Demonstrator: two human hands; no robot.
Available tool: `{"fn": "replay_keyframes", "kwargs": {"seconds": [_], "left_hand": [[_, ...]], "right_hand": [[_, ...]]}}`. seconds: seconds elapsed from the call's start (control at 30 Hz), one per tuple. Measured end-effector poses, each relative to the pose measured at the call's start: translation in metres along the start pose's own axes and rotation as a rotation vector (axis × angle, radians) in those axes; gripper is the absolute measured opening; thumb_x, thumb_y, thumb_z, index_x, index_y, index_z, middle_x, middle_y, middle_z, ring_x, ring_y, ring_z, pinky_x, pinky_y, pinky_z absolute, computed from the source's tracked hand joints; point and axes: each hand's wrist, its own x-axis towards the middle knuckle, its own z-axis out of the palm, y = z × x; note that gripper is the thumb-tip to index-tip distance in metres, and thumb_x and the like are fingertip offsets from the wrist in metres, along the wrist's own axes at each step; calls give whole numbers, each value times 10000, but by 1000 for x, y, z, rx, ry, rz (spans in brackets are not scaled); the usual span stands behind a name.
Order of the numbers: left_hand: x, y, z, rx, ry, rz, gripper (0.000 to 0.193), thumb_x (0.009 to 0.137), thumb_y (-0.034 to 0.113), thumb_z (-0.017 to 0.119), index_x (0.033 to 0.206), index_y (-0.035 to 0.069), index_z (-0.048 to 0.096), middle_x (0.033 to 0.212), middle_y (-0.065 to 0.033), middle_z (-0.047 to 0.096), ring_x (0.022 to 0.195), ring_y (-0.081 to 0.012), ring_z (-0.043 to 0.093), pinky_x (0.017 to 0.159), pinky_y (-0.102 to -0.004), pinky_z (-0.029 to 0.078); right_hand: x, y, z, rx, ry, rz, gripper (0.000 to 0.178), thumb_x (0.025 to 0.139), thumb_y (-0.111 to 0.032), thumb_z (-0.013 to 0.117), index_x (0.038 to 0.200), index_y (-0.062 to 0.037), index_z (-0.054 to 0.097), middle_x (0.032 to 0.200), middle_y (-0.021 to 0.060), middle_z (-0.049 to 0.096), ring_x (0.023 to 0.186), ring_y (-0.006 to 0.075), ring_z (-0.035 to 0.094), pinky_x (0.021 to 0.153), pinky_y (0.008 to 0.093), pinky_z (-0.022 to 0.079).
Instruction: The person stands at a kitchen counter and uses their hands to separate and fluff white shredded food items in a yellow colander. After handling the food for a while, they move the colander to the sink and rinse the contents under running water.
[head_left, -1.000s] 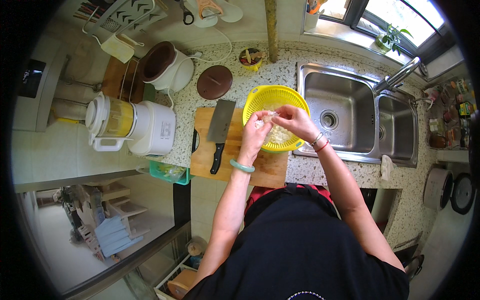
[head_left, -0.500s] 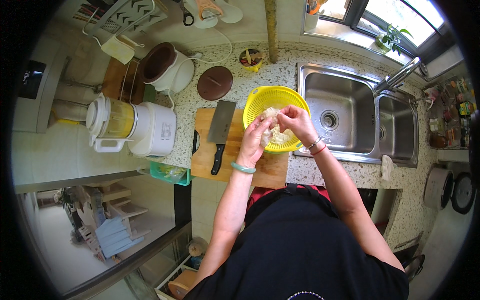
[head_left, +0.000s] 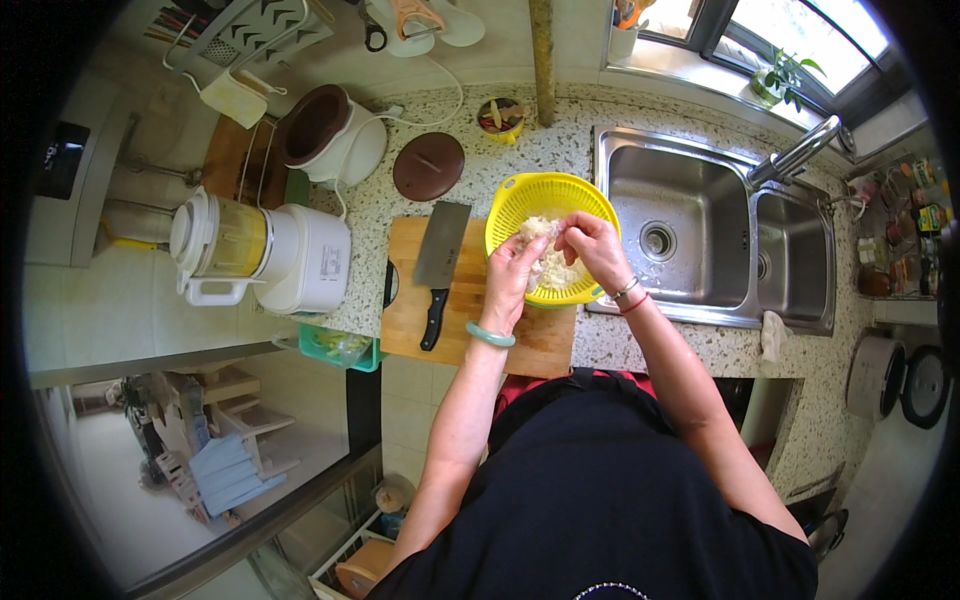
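Over a yellow colander (head_left: 510, 205), my left hand (head_left: 509, 275) grips a pale, frilly, translucent clump that looks like white fungus (head_left: 538, 228). My right hand (head_left: 597, 252) is closed, its thumb and fingertips pinched at the right edge of this clump. Small torn pale pieces (head_left: 562, 277) lie in the colander below the fingers. The colander stands partly on a wooden cutting board (head_left: 400, 325). Left of my hands, a cleaver (head_left: 440, 250) with a black handle rests flat on the board.
A double steel sink (head_left: 690, 190) with a faucet (head_left: 800, 148) lies to the right. Leftward stand a white blender (head_left: 225, 245), a white pot (head_left: 350, 140) and its brown lid (head_left: 428, 167). Behind the colander sits a small bowl (head_left: 502, 118); a green tray (head_left: 340, 347) hangs by the counter's front edge.
My right fingertips have shifted slightly to the right, and the clump has turned a little in my left hand. More pale pieces show in the colander.
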Motion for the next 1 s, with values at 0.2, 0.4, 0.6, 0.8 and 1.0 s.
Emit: {"fn": "replay_keyframes", "kwargs": {"seconds": [0.2,0.4,0.6,0.8,1.0], "left_hand": [[1,-3,-6,187,45,58,230,860,142,663,1056,28,623,898,4,630,775,-47,558,700,-194,458],[-2,4,5,316,59,95,231,867,165,659,1050,29,624,878,9,630,753,-42,547,674,-184,451],[-3,6,2,221,36,61,239,878,205,648,1042,32,629,870,16,628,732,-37,535,656,-180,450],[-3,5,0,133,38,83,227,876,206,649,1019,29,641,873,5,640,712,-30,520,664,-178,446],[-6,5,2,126,73,70,208,866,195,661,993,30,655,841,3,642,704,-29,517,657,-174,442]], "right_hand": [[-5,-12,-1,138,-32,134,145,908,-153,536,948,-19,572,748,9,591,578,59,510,552,200,435],[-2,-11,1,62,-40,97,218,904,-245,602,913,-28,584,721,-9,583,574,51,509,555,198,436],[0,-4,1,-76,-24,-2,177,905,-182,592,893,-6,585,725,3,602,572,50,526,528,199,440],[-2,-1,4,-262,114,-62,152,889,-139,589,876,10,613,701,26,617,579,58,544,532,209,454],[2,12,-4,-521,188,-458,168,880,-147,603,927,5,655,784,63,663,691,99,601,642,239,492]]}}
